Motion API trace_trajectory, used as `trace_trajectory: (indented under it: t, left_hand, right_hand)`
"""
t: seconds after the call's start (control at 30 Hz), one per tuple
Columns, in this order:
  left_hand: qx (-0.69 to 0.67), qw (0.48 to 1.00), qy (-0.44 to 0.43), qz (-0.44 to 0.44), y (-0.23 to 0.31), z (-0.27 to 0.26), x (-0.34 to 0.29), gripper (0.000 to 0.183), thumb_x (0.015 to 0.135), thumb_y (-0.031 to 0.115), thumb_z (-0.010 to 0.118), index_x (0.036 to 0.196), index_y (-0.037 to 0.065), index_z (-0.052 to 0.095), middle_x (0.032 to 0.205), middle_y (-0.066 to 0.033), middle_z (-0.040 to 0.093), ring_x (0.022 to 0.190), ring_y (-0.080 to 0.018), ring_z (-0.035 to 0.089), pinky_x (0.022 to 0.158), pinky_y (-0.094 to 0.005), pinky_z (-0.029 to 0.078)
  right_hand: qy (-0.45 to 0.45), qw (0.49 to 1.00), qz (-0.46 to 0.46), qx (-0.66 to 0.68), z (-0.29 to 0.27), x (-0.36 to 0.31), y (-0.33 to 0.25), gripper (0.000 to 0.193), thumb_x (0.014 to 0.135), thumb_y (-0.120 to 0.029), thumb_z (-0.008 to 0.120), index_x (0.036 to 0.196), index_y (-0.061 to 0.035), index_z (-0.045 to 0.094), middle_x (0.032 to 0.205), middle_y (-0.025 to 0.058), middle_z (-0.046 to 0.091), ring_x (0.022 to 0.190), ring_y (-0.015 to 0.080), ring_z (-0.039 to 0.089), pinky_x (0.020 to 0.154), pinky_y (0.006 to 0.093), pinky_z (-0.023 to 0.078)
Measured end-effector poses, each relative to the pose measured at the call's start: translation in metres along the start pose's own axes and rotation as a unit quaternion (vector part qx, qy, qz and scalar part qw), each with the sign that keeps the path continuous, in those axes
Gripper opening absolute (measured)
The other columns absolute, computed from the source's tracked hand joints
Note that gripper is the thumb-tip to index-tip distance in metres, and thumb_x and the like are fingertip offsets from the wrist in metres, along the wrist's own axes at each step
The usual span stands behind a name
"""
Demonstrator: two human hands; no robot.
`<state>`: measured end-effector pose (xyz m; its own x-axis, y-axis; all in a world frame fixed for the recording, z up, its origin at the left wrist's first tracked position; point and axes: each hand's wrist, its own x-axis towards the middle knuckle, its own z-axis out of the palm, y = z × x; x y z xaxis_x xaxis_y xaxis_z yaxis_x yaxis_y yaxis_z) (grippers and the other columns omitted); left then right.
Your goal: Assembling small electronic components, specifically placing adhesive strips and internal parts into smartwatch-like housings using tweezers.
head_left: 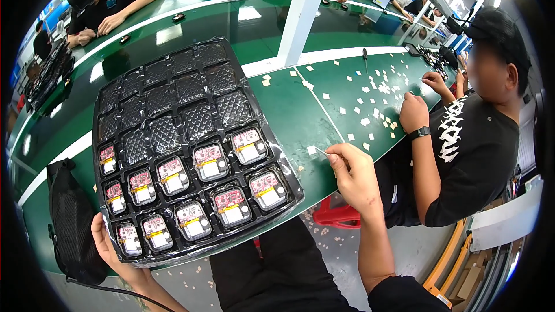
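a bright workroom opens out, with people seated along a glossy green line from ten o'clock round to one, and a white post [298,17] standing up near twelve. the near tabletop [324,110] is green too, edged with a pale rail at its far side. at two o'clock a co-worker [474,150] in a black shirt and cap leans over it. a black tray [159,99] fills the space at eleven o'clock, glossy and molded into rounded pockets with ridged floors. a black bag [69,219] slumps at ten. the left hand [113,248] grips the tray at its seven o'clock corner. the right hand [352,180], off its four o'clock corner, has a narrow pinch on a thin tool [322,152]. eleven rounded devices [232,207] sit in the near pockets, showing pink circuit boards, white blocks and yellow strips. small pale squares [378,86] scatter toward one o'clock; one lies by the tool's tip, touching or not, i cannot tell.
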<state>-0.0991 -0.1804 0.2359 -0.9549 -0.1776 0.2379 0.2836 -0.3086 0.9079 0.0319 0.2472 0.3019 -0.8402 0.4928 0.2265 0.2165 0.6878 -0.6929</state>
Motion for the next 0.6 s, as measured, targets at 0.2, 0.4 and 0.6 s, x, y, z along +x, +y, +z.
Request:
trace_trajectory:
  t: [0.2,0.4,0.6]
  left_hand:
    - [0.008,1.0,0.021,0.002,0.005,0.009,-0.002,0.032,0.105,0.011,0.047,0.135,-0.001,0.05,0.124,-0.0121,0.064,0.104,-0.0181,0.068,0.089,-0.0329,0.059]
    - [0.025,0.999,0.033,0.008,0.006,0.012,-0.003,0.03,0.105,0.01,0.046,0.132,-0.001,0.051,0.121,-0.0116,0.064,0.102,-0.0164,0.068,0.087,-0.0307,0.058]
    - [0.035,0.999,0.036,0.011,0.006,0.015,-0.004,0.03,0.105,0.01,0.045,0.132,-0.001,0.051,0.121,-0.0113,0.064,0.103,-0.0162,0.067,0.087,-0.0306,0.058]
  right_hand:
    - [0.034,0.998,-0.027,0.033,0.011,-0.007,-0.003,0.013,0.099,-0.009,0.063,0.107,0.0008,0.066,0.086,0.0154,0.065,0.072,0.0299,0.064,0.067,0.0385,0.05]
    - [0.098,0.993,-0.001,-0.061,0.02,-0.001,-0.01,0.02,0.094,-0.017,0.071,0.11,-0.0045,0.069,0.094,0.0128,0.067,0.078,0.0315,0.068,0.07,0.0415,0.053]
    - [0.04,0.983,-0.024,-0.18,0.026,0.012,-0.006,0.021,0.089,-0.022,0.074,0.106,-0.0096,0.072,0.089,0.0106,0.062,0.079,0.0364,0.068,0.069,0.0456,0.054]
